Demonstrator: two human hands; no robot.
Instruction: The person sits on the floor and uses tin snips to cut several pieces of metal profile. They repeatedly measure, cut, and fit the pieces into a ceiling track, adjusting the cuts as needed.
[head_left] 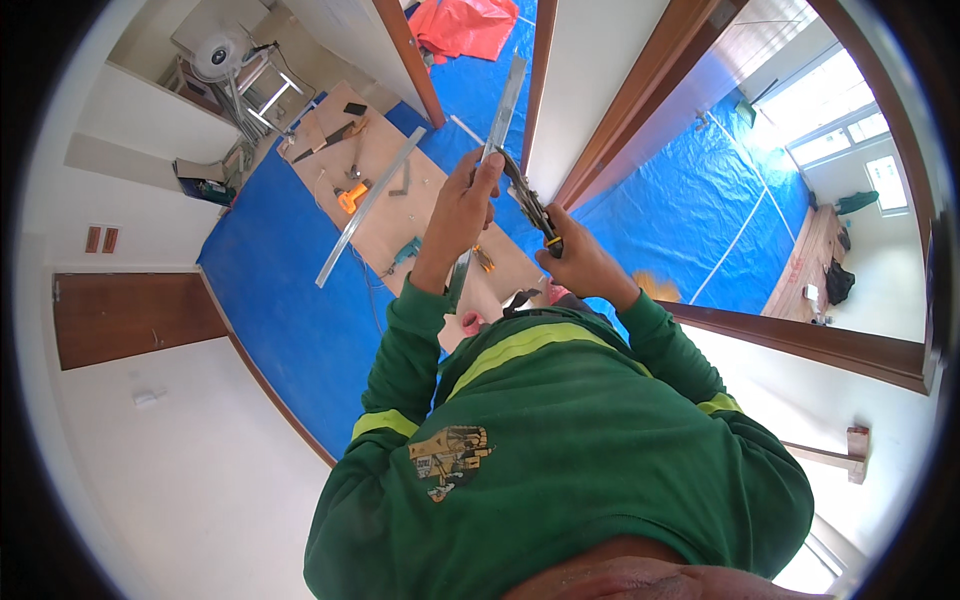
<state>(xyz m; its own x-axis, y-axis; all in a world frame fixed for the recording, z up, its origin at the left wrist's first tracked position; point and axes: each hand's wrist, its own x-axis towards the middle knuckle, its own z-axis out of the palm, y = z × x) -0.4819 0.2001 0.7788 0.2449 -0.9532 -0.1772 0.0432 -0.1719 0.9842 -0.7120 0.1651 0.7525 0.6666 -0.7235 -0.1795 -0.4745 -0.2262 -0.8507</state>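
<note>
A thin silvery metal channel (507,95) stands up at a slant in front of me, and my left hand (462,215) is wrapped round it. Its lower end runs down past my left wrist toward my waist. My right hand (585,255) grips a pair of tin snips (528,198) by dark handles with yellow at the end. The snips' jaws reach up to the channel beside my left fingers. Whether the blades touch or bite the metal, I cannot tell.
Below lies a plywood sheet (440,190) on blue sheeting (265,245). A second metal channel (370,205) crosses it, near a handsaw (325,142), an orange-yellow tool (351,197), a teal power tool (404,253) and pliers (484,259). Door frames (655,95) rise at right; a fan (220,55) stands far left.
</note>
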